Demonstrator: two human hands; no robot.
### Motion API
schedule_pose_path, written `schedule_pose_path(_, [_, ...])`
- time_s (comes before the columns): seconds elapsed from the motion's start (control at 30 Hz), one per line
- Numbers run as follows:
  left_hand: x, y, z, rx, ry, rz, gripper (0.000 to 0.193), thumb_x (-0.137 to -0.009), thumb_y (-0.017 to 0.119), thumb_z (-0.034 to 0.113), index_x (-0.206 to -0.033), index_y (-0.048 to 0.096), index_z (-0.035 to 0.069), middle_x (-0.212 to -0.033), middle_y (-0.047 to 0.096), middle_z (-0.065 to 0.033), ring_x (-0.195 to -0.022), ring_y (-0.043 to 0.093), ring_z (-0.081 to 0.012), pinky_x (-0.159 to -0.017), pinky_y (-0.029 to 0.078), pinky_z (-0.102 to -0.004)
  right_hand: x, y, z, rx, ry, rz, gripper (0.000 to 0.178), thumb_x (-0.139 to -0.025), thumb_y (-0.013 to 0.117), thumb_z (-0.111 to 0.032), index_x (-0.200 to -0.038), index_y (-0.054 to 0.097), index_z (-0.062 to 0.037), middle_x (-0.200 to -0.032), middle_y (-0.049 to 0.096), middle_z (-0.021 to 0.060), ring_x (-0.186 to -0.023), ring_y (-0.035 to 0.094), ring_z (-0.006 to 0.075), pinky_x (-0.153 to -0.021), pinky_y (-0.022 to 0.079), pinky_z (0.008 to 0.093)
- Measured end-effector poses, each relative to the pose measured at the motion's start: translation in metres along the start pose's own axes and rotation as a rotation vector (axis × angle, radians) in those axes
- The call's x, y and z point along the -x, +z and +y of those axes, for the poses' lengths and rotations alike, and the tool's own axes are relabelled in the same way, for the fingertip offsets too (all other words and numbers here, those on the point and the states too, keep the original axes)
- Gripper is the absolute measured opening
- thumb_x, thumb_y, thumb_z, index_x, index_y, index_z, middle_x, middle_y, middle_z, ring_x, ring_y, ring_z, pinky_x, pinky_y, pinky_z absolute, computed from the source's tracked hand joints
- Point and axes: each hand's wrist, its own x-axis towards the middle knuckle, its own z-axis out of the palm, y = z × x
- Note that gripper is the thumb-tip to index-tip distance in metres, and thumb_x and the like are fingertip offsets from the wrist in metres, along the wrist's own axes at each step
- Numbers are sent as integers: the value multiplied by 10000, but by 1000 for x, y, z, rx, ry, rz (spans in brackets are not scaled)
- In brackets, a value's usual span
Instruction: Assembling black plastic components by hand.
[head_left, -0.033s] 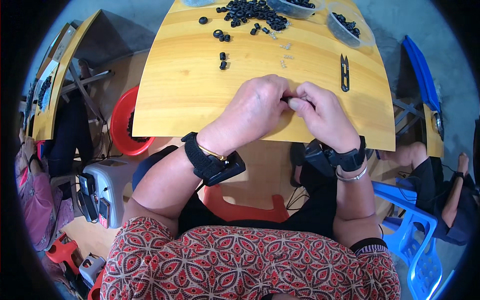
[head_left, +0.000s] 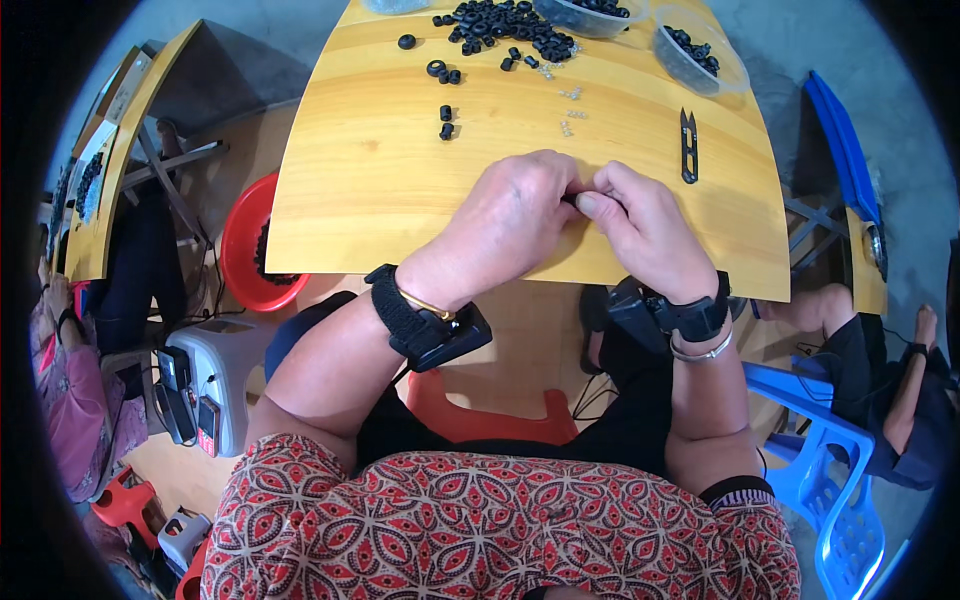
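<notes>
The small black piece [head_left: 570,198] sits right between your two hands, over the near part of the table, mostly covered by your fingers. Beyond it on the yellow wood-grain table [head_left: 370,200], two short black cylinders [head_left: 446,122] lie one behind the other, with a black ring [head_left: 436,67] and more small parts farther out. Clusters of tiny clear bits [head_left: 570,115] lie ahead of your hands, and a heap of black parts [head_left: 505,20] fills the far side. Near it stand two clear plastic bowls [head_left: 742,75] with black parts inside. Black thread snips [head_left: 689,147] lie off to your right, points away from you. Past the table's left edge, a red basin [head_left: 240,240] holds more dark pieces; a pale plastic stool [head_left: 232,370] stands near it, and a blue plastic chair [head_left: 835,450] is to your right. Other people sit at either side.

Your left hand [head_left: 525,205] is curled closed, knuckles up, gripping the piece with its fingertips hidden from view. Your right hand [head_left: 650,225] meets it, thumb and bent forefinger pinched together on the same piece.
</notes>
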Motion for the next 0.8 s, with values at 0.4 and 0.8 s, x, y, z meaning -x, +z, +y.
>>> schedule_pose_path(0.4, [-5, 3, -4, 22, 51, 1, 81, -652, 586, 1, -710, 532, -19, -653, 538, -177, -614, 540, -325, -539, 432, -331, -14, -8, 8, 297, -2, -241, 295, -824, 431, -290, -749, 579, -45, -728, 573, 163, -730, 540, 343, -642, 420, 421])
schedule_pose_path(0.8, [-4, 6, -1, -14, 32, -13, 80, -658, 566, 2, -731, 538, -16, -675, 550, -188, -638, 551, -338, -570, 447, -361, -23, -20, 9, 216, -4, -496, 284, -840, 433, -264, -894, 586, -30, -771, 568, 188, -745, 536, 337, -660, 426, 386])
